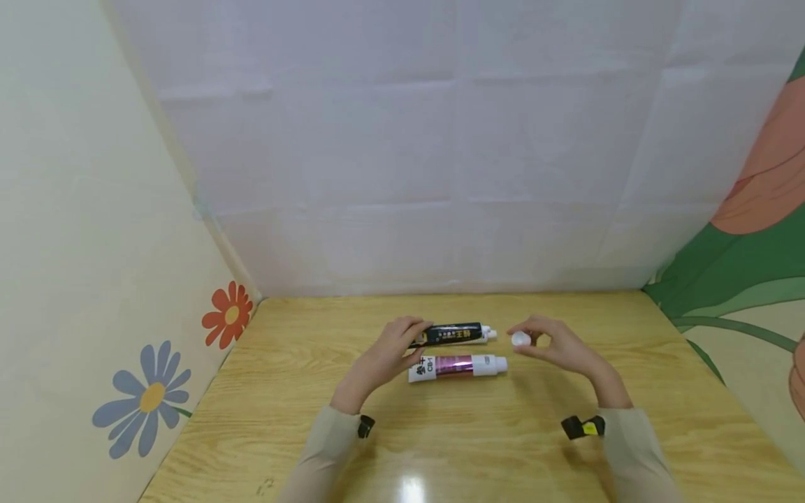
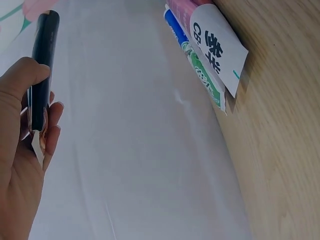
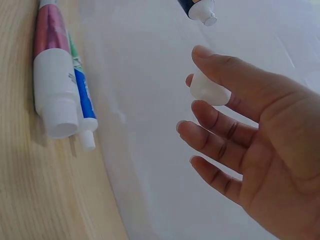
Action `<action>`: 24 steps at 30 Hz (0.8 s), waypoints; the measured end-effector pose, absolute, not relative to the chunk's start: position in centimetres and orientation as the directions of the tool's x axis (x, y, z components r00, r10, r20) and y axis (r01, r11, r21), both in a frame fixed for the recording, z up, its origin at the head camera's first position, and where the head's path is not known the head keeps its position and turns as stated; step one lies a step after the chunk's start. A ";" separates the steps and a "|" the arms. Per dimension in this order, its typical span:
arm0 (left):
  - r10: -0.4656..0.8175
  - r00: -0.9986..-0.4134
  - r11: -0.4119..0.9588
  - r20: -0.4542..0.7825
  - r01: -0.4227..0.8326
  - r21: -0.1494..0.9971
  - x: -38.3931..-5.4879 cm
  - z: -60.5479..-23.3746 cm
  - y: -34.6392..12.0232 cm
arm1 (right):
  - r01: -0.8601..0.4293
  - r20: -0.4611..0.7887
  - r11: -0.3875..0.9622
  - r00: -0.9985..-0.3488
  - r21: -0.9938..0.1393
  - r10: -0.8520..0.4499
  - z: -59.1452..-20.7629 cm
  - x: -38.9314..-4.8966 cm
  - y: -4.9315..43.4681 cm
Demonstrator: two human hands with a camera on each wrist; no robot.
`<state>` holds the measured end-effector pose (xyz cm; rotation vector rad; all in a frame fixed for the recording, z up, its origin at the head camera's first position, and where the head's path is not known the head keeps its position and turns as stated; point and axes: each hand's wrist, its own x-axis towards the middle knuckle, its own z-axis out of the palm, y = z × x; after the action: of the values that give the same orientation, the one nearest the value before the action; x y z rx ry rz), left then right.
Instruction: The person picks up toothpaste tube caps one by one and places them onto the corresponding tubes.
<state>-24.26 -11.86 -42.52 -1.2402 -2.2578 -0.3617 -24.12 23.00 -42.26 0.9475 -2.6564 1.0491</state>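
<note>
My left hand (image 1: 391, 353) grips a black toothpaste tube (image 1: 454, 334) near its flat end, thumb on one side and fingers on the other. The tube's white nozzle (image 3: 206, 14) is bare and points toward my right hand (image 1: 556, 344). Between thumb and index finger, the right hand pinches a white cap (image 3: 209, 91), a short way from the nozzle. Its other fingers are loosely bent. Below the black tube in the head view, a pink and white toothpaste tube (image 1: 454, 366) lies on the table, capped.
Beside the pink tube lies a thinner blue and green toothpaste tube (image 2: 200, 67), seen in both wrist views. The wooden table (image 1: 302, 419) meets a white sheet (image 1: 402, 175) at the back. Flower-patterned walls (image 1: 151, 398) stand at both sides.
</note>
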 end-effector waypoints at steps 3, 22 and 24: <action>0.687 -0.433 0.559 0.583 0.828 -0.043 -24.3 -42.3 -11.8 | -0.590 0.335 0.567 -0.802 -0.575 -0.494 -42.0 -24.3 23.1; 0.701 -0.332 0.512 0.631 0.851 -0.121 -24.8 -41.5 -11.2 | -0.544 0.305 0.573 -0.832 -0.613 -0.463 -40.8 -24.2 22.9; 0.705 -0.326 0.509 0.630 0.851 -0.129 -24.9 -41.6 -11.1 | -0.545 0.307 0.571 -0.832 -0.614 -0.462 -40.8 -24.2 22.9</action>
<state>-24.88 -11.14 -41.56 -1.2663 -2.1167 -0.2969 -24.16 22.91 -40.77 0.8632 -2.6836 1.1078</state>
